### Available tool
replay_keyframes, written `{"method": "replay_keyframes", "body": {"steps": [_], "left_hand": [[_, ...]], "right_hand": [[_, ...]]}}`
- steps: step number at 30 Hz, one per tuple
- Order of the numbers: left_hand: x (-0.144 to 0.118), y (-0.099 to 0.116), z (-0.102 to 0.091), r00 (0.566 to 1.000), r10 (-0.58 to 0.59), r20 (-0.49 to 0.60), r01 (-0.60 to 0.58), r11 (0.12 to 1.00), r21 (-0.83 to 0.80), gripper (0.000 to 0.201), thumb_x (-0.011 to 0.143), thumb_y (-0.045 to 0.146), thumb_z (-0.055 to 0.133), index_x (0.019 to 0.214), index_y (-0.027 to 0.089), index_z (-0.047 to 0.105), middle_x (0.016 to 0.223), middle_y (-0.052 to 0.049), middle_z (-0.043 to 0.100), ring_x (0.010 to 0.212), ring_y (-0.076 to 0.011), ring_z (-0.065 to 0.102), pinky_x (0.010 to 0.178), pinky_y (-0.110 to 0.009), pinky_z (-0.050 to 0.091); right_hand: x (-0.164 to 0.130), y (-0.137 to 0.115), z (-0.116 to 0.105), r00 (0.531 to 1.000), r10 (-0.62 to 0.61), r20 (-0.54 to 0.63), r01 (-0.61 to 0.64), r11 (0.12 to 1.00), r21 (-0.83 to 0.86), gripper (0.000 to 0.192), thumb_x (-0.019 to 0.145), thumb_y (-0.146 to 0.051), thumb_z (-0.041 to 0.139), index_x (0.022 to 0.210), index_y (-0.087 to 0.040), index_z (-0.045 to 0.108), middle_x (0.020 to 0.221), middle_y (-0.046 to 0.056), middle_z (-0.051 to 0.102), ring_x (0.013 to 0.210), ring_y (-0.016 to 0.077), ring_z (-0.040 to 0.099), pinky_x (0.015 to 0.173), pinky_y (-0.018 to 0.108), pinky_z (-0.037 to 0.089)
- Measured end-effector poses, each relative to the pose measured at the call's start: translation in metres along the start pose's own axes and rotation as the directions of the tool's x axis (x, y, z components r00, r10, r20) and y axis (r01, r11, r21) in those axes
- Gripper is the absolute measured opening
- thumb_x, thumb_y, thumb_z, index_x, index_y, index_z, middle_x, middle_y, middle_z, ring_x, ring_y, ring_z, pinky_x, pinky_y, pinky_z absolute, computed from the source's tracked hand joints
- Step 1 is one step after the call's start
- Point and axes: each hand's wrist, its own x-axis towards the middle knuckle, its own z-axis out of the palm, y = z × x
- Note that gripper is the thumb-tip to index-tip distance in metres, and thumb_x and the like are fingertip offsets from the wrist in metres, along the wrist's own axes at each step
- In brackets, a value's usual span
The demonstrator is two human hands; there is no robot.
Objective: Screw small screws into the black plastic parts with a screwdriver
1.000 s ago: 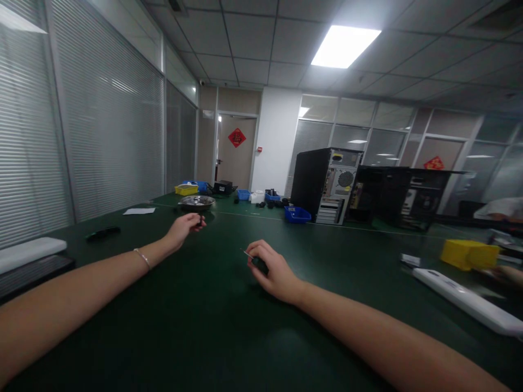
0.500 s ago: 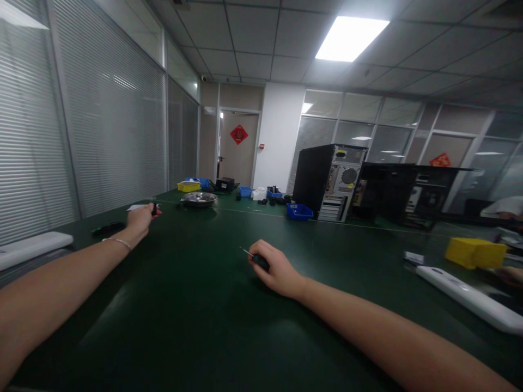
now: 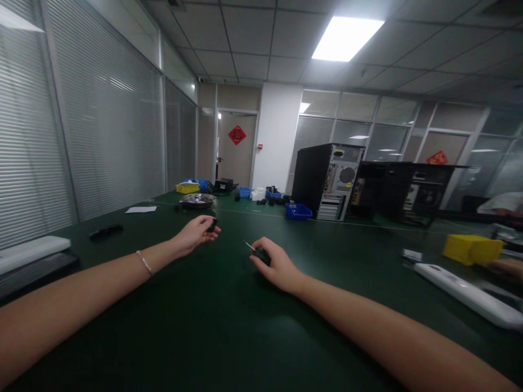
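My right hand point(image 3: 279, 268) is closed around a screwdriver point(image 3: 262, 255) with a dark handle. Its thin metal shaft points up and to the left, above the green table point(image 3: 229, 326). To the left, my left hand point(image 3: 194, 237) grips a small black object point(image 3: 212, 224) between thumb and fingers; its kind is too small to make out. The two hands are apart. Beyond my left hand stands a round metal dish point(image 3: 198, 201), and a white sheet point(image 3: 141, 209) lies at the table's left side.
A dark slim object point(image 3: 105, 232) and a white long device point(image 3: 35, 253) lie left. Black computer towers point(image 3: 312, 182) stand behind a blue bin point(image 3: 298, 212). Right are a yellow box point(image 3: 473, 249), another white device point(image 3: 466, 296) and a person's hand point(image 3: 504, 268).
My left hand has come right and nearer, away from the white sheet, carrying the small black object toward my right hand. My right hand with the screwdriver has barely moved.
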Motion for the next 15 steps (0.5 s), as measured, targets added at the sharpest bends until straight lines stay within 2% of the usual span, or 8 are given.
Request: {"method": "replay_keyframes", "body": {"steps": [2, 4, 8, 10, 13, 15], "left_hand": [[-0.019, -0.001, 0.024, 0.98, 0.005, 0.201, -0.018, 0.998, 0.062, 0.031, 0.085, 0.033, 0.052, 0.11, 0.014, 0.054, 0.093, -0.01, 0.064, 0.071, -0.014, 0.058, 0.064, -0.027, 0.046], [-0.036, -0.002, 0.042, 0.952, 0.032, 0.304, -0.067, 0.992, 0.106, 0.031, 0.085, 0.035, 0.051, 0.107, 0.014, 0.059, 0.091, -0.008, 0.064, 0.071, -0.0131, 0.056, 0.063, -0.026, 0.045], [-0.051, -0.004, 0.056, 0.951, 0.071, 0.301, -0.123, 0.98, 0.158, 0.032, 0.084, 0.036, 0.052, 0.103, 0.012, 0.064, 0.084, -0.006, 0.063, 0.073, -0.0145, 0.054, 0.067, -0.028, 0.044], [-0.051, -0.005, 0.055, 0.948, 0.099, 0.302, -0.153, 0.975, 0.16, 0.034, 0.082, 0.036, 0.055, 0.104, 0.012, 0.064, 0.092, -0.007, 0.063, 0.079, -0.016, 0.054, 0.072, -0.029, 0.044], [-0.049, -0.006, 0.05, 0.921, 0.115, 0.371, -0.197, 0.962, 0.19, 0.038, 0.076, 0.033, 0.062, 0.111, 0.015, 0.061, 0.105, -0.008, 0.062, 0.087, -0.0179, 0.055, 0.077, -0.031, 0.045], [-0.048, -0.006, 0.047, 0.903, 0.116, 0.414, -0.235, 0.939, 0.25, 0.041, 0.076, 0.031, 0.062, 0.113, 0.016, 0.059, 0.104, -0.008, 0.063, 0.084, -0.0176, 0.057, 0.075, -0.031, 0.046]], "right_hand": [[0.0, 0.001, 0.0, 1.0, 0.015, -0.024, -0.015, 0.999, 0.029, 0.021, 0.083, -0.02, 0.054, 0.105, -0.02, 0.052, 0.097, 0.004, 0.057, 0.085, 0.017, 0.053, 0.075, 0.03, 0.044], [0.001, 0.001, 0.0, 0.999, -0.003, -0.038, 0.005, 0.998, 0.065, 0.029, 0.084, -0.019, 0.052, 0.113, -0.021, 0.05, 0.101, 0.005, 0.056, 0.09, 0.0175, 0.053, 0.077, 0.031, 0.044], [0.003, -0.003, 0.0, 0.996, -0.092, -0.014, 0.093, 0.992, 0.09, 0.035, 0.085, -0.017, 0.051, 0.12, -0.023, 0.051, 0.1, 0.006, 0.058, 0.092, 0.018, 0.053, 0.081, 0.032, 0.043], [0.003, -0.004, -0.001, 0.994, -0.106, 0.005, 0.105, 0.99, 0.089, 0.036, 0.085, -0.016, 0.051, 0.12, -0.024, 0.052, 0.098, 0.005, 0.058, 0.089, 0.0179, 0.054, 0.08, 0.032, 0.043], [0.004, -0.003, -0.001, 0.996, -0.093, 0.004, 0.093, 0.992, 0.083, 0.037, 0.086, -0.017, 0.051, 0.122, -0.024, 0.052, 0.096, 0.005, 0.058, 0.087, 0.0176, 0.054, 0.077, 0.031, 0.044], [0.004, -0.002, 0.001, 0.996, -0.089, -0.005, 0.089, 0.993, 0.079, 0.036, 0.086, -0.017, 0.051, 0.121, -0.024, 0.052, 0.095, 0.005, 0.058, 0.087, 0.0177, 0.054, 0.078, 0.031, 0.044]]}}
